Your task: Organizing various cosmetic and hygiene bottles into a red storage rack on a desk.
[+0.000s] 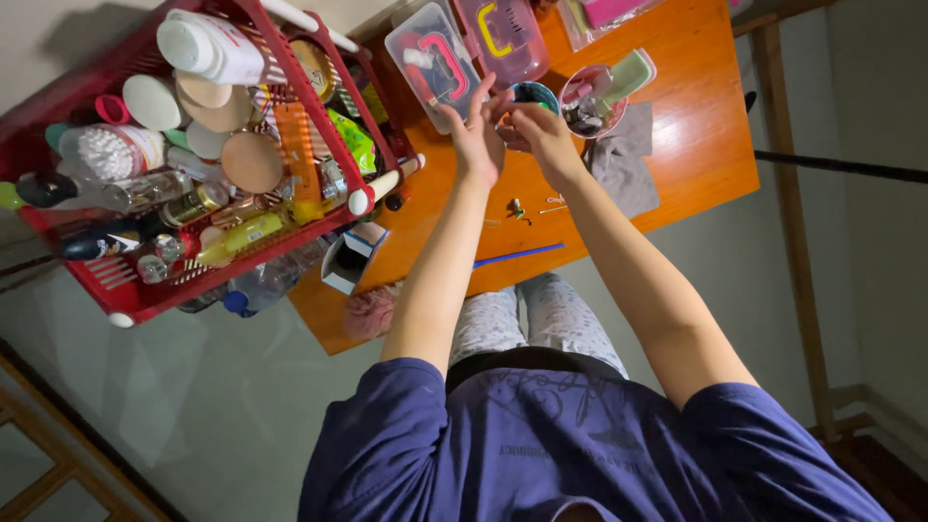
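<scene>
Packages and labelled containers on the red rack and the desk

A white bottle with a printed label lies along the top of the red rack; below it stands a clear tub of cotton buds, and lower down lie a yellow tube and a small gold-capped jar. A green printed sachet sits at the rack's right side. On the desk, a small open white-and-blue carton stands by the rack, and two clear lidded boxes lie at the far edge.
</scene>
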